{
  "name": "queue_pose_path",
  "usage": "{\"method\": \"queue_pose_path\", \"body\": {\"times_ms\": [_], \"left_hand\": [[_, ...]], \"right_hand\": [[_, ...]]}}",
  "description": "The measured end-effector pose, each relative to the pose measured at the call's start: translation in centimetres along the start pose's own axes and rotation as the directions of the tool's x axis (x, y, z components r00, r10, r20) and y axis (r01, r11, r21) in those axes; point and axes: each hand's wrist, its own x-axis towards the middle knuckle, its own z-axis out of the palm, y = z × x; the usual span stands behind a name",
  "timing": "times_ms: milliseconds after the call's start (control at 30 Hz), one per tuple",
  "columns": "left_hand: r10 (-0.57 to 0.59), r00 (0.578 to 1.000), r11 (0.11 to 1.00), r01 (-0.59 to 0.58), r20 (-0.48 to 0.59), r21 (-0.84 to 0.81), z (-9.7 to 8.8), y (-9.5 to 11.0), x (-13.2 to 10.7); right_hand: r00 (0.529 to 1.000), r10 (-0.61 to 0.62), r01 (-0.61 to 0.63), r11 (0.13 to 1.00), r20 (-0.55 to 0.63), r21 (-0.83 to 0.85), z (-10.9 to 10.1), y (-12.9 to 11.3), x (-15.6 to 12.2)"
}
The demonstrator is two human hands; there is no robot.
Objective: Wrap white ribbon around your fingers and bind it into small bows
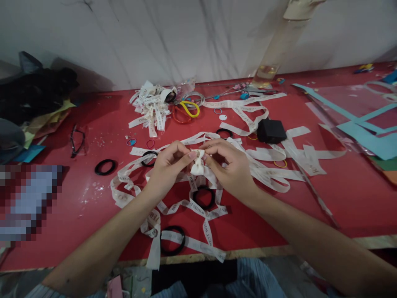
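Observation:
Both hands meet over the middle of the red table, pinching a small bunched piece of white printed ribbon point(197, 164). My left hand point(172, 163) grips its left side between thumb and forefinger. On the other side, my right hand point(229, 165) holds it the same way, and the tip of its thumb is close to the left thumb. Below them, a black hair tie point(204, 198) lies among loose lengths of white printed ribbon point(198, 209). Another black hair tie point(173, 241) sits near the table's front edge.
A heap of white ribbon bows point(151, 103) lies at the back. Yellow and red loops point(190, 108) rest beside it. At right are a black box point(271, 131) and light-blue cut sheets point(369, 134). A clear container point(268, 70) stands by the wall; glasses point(77, 140) lie left.

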Motion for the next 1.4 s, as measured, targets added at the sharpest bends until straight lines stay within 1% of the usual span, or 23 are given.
{"method": "queue_pose_path", "body": {"times_ms": [100,200,300,400,467,633,733,833,933,1000,1100,1200,1400], "left_hand": [[0.042,0.999,0.999,-0.042,-0.001,0.011,-0.09,-0.23,-0.05],[0.038,0.999,0.999,-0.038,-0.008,-0.013,-0.17,-0.48,-0.02],[0.068,0.997,0.997,-0.069,-0.024,-0.042,-0.21,-0.71,0.08],[0.102,0.994,0.994,-0.101,-0.039,0.028,-0.15,-0.82,0.1],[0.084,0.996,0.994,-0.083,-0.018,0.074,-0.04,-0.82,0.02],[0.039,0.998,0.995,-0.044,0.057,0.09,0.19,-0.71,-0.17],[0.008,0.998,0.995,-0.013,0.059,0.095,0.21,-0.41,-0.16],[-0.036,0.999,0.996,0.033,0.024,0.084,0.17,-0.05,-0.13],[-0.039,0.999,0.996,0.036,0.032,0.085,0.14,0.04,-0.15],[-0.032,0.999,0.996,0.029,0.035,0.079,0.18,-0.07,-0.19],[-0.035,0.999,0.998,0.034,0.011,0.054,0.33,-0.31,-0.27],[-0.036,0.999,0.999,0.036,-0.012,0.037,0.42,-0.48,-0.29],[0.006,0.996,0.999,-0.002,-0.088,0.048,0.2,-0.8,-0.2]], "right_hand": [[0.999,-0.041,0.041,0.999,-0.018,-0.037,-0.01,-0.16,-0.01],[0.999,-0.032,0.03,0.998,-0.029,-0.05,0.01,-0.21,-0.03],[0.999,0.031,-0.031,0.999,-0.044,-0.017,0.07,-0.11,-0.03],[0.995,0.091,-0.089,0.995,-0.045,0.045,0.2,0.02,0.02],[0.993,0.112,-0.108,0.991,-0.045,0.078,0.34,0.06,0.05],[0.984,0.172,-0.165,0.979,-0.045,0.121,0.45,0.02,0.02],[0.991,0.131,-0.128,0.99,-0.039,0.065,0.23,0.05,-0.02],[0.999,0.031,-0.032,0.999,-0.017,-0.038,-0.04,0.22,-0.02],[0.997,-0.073,0.072,0.99,-0.005,-0.122,-0.16,0.38,-0.03],[0.995,-0.102,0.098,0.985,-0.022,-0.143,-0.15,0.36,-0.06],[0.995,-0.084,0.076,0.989,-0.057,-0.129,-0.04,0.14,-0.11],[0.996,-0.053,0.047,0.994,-0.065,-0.1,0.09,-0.1,-0.14],[0.997,0.006,-0.012,0.997,-0.083,-0.072,0.28,-0.3,-0.23]]}}
